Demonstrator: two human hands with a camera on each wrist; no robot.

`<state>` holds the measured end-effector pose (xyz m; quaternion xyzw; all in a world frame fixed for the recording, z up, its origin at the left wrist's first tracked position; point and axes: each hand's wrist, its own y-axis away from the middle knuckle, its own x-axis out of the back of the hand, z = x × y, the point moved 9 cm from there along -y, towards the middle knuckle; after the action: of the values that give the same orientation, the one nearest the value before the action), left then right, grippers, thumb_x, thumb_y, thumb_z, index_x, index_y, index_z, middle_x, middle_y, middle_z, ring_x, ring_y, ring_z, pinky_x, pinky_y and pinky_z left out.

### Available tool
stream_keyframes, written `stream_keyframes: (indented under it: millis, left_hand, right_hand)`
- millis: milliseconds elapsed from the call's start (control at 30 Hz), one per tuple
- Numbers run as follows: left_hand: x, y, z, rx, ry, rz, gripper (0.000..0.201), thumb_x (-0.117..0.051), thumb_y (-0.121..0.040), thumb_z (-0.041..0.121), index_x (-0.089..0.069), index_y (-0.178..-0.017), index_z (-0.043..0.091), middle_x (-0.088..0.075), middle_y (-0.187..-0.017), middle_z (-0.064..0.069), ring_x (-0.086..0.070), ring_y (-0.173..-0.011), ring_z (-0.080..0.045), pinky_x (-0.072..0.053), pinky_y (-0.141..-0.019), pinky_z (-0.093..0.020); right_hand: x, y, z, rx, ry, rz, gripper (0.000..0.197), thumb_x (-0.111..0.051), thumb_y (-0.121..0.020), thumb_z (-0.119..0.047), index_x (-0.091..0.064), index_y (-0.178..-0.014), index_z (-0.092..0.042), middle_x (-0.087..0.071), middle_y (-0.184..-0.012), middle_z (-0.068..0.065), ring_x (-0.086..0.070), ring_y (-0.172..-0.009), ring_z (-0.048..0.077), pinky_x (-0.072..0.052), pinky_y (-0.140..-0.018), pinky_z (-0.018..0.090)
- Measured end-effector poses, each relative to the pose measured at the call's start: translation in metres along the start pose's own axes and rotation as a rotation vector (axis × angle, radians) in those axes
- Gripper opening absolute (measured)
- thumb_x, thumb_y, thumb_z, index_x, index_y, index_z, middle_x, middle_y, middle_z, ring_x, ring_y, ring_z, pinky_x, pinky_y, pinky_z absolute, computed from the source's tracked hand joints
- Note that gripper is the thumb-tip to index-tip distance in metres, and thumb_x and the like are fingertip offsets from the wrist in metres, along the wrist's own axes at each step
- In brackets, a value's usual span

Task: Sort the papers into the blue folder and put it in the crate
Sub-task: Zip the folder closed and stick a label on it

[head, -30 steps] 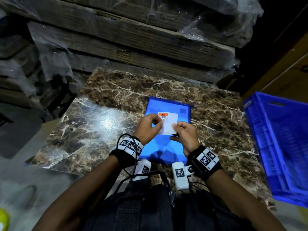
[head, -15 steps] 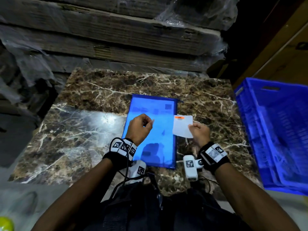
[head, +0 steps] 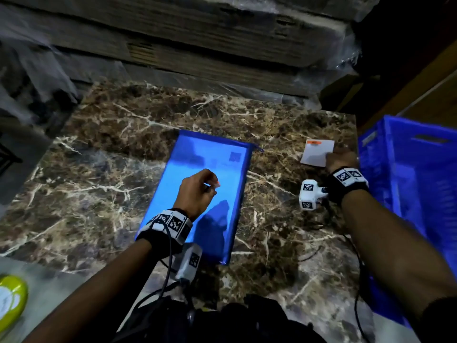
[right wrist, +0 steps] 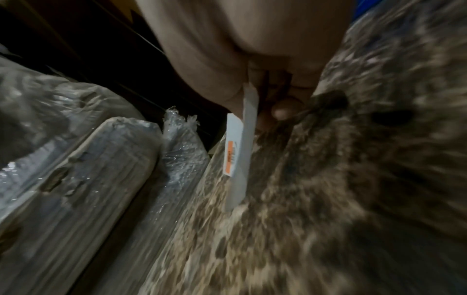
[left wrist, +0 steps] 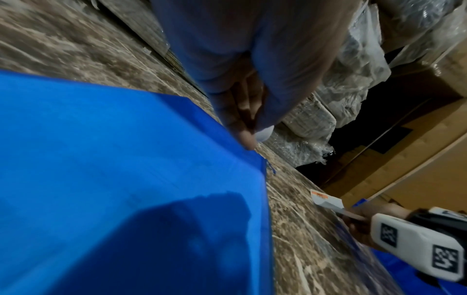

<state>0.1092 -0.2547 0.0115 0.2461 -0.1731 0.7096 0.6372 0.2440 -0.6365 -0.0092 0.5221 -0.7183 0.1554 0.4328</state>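
While my left hand (head: 197,191) stays curled, pinching a small slip over the blue folder (head: 210,194), my right hand (head: 340,158) has swung its pinched paper (head: 316,153) out to two o'clock, beside the crate (head: 408,181), so I read it as sorted aside.

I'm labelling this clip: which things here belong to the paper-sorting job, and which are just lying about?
Job:
- blue folder
- white paper, held by right hand
- blue crate

Lying about:
- wrapped boards
- yellow-green object
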Motion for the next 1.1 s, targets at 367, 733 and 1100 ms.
stream_keyframes:
  millis: [367, 733, 1100]
  left_hand:
    - [-0.008, -0.005, 0.004, -0.035, -0.068, 0.046, 0.042, -0.064, -0.081, 0.000, -0.052, -0.068, 0.038, -0.073, -0.085, 0.001, -0.071, -0.074, -0.016, -0.057, -0.073, -0.037]
    - [0.014, 0.012, 0.016, -0.248, 0.060, 0.099, 0.018, -0.063, -0.083, -0.007, -0.065, -0.078, 0.011, -0.065, -0.086, -0.002, -0.069, -0.091, -0.009, -0.056, -0.076, -0.023]
    - [0.071, 0.032, 0.022, -0.411, 0.074, 0.040, 0.009, -0.067, -0.081, -0.004, -0.068, -0.082, 0.006, -0.069, -0.088, -0.005, -0.068, -0.086, -0.015, -0.055, -0.077, -0.028]
  right_hand:
    - [-0.006, -0.038, 0.010, -0.169, -0.109, 0.003, 0.040, -0.051, -0.094, -0.023, -0.057, -0.127, -0.002, -0.056, -0.131, 0.021, -0.054, -0.119, 0.035, -0.045, -0.098, 0.038]
    - [-0.063, 0.124, -0.074, 0.219, -0.477, -0.278, 0.013, -0.063, -0.086, 0.000, -0.069, -0.085, -0.011, -0.065, -0.086, 0.001, -0.057, -0.072, 0.007, -0.043, -0.062, 0.010]
    - [-0.141, 0.268, -0.134, -0.031, -0.681, -0.640, 0.013, -0.064, -0.090, -0.022, -0.065, -0.083, -0.012, -0.058, -0.069, 0.002, -0.046, -0.052, 0.010, -0.028, -0.046, 0.020]
